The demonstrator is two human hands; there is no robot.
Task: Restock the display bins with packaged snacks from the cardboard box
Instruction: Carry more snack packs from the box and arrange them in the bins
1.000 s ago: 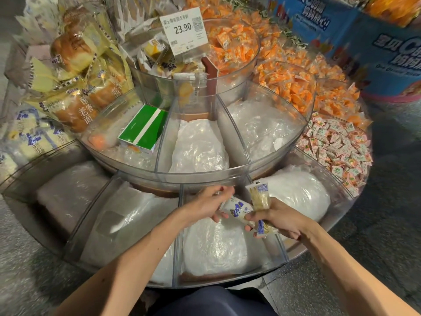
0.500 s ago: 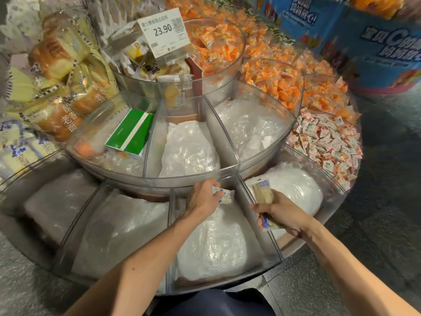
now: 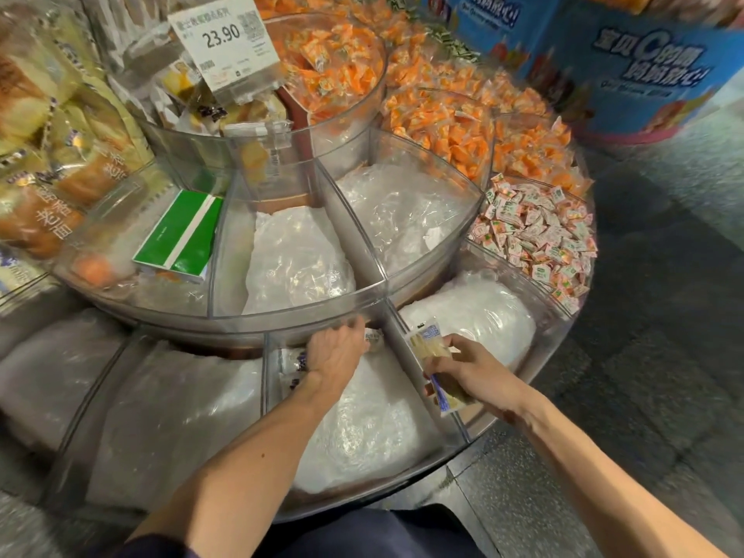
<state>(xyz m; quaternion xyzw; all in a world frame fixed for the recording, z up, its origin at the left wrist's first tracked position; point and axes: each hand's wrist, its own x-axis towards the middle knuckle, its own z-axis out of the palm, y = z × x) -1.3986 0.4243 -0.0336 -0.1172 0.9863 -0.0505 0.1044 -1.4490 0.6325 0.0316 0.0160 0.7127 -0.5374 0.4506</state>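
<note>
The clear front-middle display bin (image 3: 266, 380) is padded with a white plastic filler bag (image 3: 362, 428). My left hand (image 3: 338, 354) reaches to the bin's back wall, fingers curled round a small white-and-blue snack packet (image 3: 373, 339). Another such packet (image 3: 293, 366) lies in the bin just left of that wrist. Over the divider on the bin's right side, my right hand (image 3: 473, 374) grips a yellowish snack packet with blue ends (image 3: 428, 350). The cardboard box is out of view.
Neighbouring clear bins hold white filler bags (image 3: 475, 316). A green box (image 3: 181, 235) lies in the upper tier. Orange sweets (image 3: 443, 126), pink sweets (image 3: 539, 239) and bread packs (image 3: 52, 187) fill other bins. A price sign (image 3: 225, 38) stands on top, a blue display (image 3: 644, 66) behind.
My left hand took one packet away from my right hand and carried it forward to the back of the bin. My right hand stayed near the divider with its packet.
</note>
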